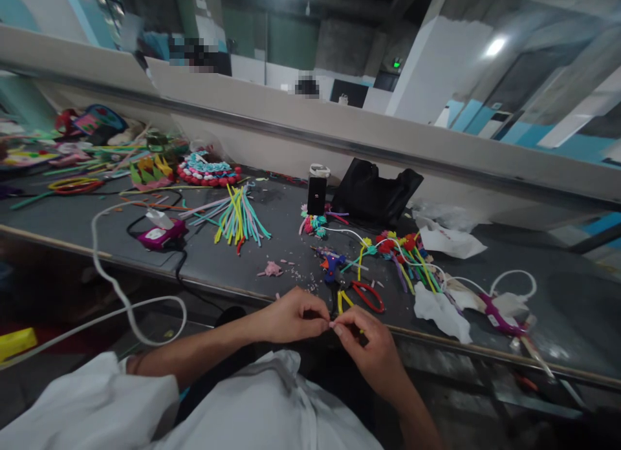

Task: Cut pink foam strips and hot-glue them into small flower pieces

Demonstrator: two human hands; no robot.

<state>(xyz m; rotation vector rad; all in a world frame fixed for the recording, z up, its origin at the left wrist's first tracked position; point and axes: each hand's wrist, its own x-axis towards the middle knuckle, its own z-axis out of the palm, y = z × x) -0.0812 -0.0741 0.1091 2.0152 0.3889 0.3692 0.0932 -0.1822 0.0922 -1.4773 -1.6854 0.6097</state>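
My left hand (294, 315) and my right hand (367, 341) meet at the near edge of the dark table (272, 224), fingertips pinched together on a tiny pale piece (332, 323) too small to name. Just beyond them lie yellow-handled pliers (343, 300), red-handled scissors (367, 295) and a blue glue gun (332, 265). A small pink flower shape (272, 268) sits to the left among crumbs.
A bundle of coloured pipe cleaners (237, 218), a pink device (160, 234) with a white cable (116, 288), a phone (317, 194), a black bag (376, 194), finished pipe-cleaner flowers (402, 249), white tissue (441, 308) and a pink glue gun (504, 314) lie on the table.
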